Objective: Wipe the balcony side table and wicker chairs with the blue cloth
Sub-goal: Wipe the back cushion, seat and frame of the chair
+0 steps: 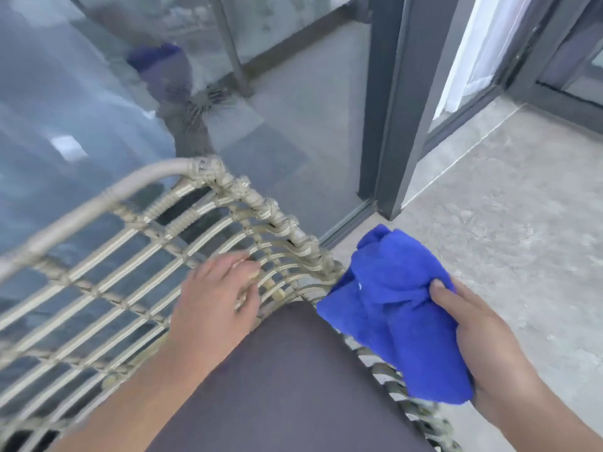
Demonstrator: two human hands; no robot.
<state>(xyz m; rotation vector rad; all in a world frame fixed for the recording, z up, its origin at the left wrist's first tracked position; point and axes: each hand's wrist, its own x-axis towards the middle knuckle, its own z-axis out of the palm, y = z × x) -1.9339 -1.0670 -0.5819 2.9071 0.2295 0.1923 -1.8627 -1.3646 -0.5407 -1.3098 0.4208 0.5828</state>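
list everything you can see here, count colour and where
wicker chair: one, beige weave, left and centre, backrest against the glass
seat cushion: one, dark grey, on the chair, bottom centre
blue cloth: one, bright blue, bunched, at the chair's right edge
glass railing: one, clear with dark posts, top left
door frame: one, dark grey, top right
floor: grey stone, right
left hand: one, fingers on the chair weave
right hand: one, holds the cloth

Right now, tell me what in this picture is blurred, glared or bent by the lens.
Head view: motion blur smears the wicker chair weave at lower left. The glass railing carries hazy reflections, including a blue shape. The wide lens tilts the door frame uprights. Light is soft and even, without hard shadows. The blue cloth in the right hand is fairly sharp; the left hand is slightly soft.
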